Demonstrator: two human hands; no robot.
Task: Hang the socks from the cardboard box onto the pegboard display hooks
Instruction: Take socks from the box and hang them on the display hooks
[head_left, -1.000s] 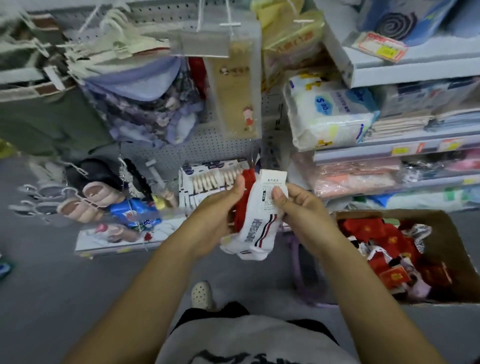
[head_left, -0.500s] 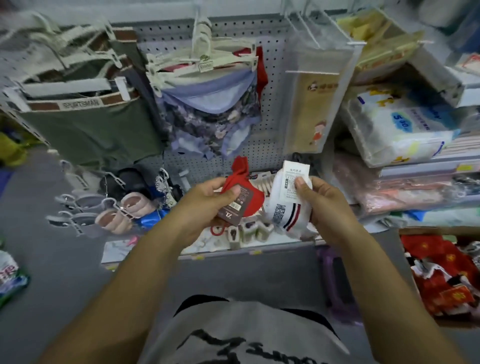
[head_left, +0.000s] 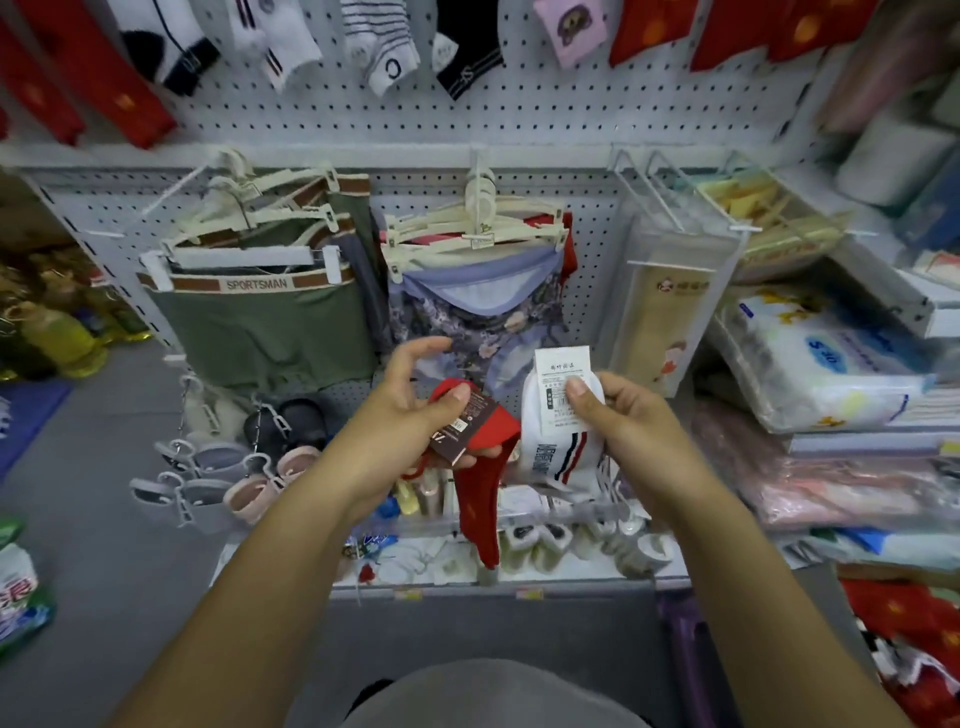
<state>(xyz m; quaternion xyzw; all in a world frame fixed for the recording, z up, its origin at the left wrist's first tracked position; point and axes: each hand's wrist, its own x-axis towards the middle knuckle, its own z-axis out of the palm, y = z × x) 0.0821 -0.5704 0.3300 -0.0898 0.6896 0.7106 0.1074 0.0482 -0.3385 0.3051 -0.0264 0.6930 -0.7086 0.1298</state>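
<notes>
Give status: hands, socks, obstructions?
Left hand pinches red socks by the tag. Right hand grips white striped socks, thumb on label. Neither hung yet. Hung socks line pegboard row above.

Red sock (head_left: 480, 493) dangles beside upright white striped sock (head_left: 558, 457), both tagged.

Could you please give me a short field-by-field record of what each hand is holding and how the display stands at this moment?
left hand: pinches the red socks at their brown label; the pair hangs down
right hand: holds the white striped socks, thumb on their white label
pegboard: straight ahead, above both hands
hung socks: a row along the top of the pegboard
step status: neither held pair is on a hook yet
</notes>
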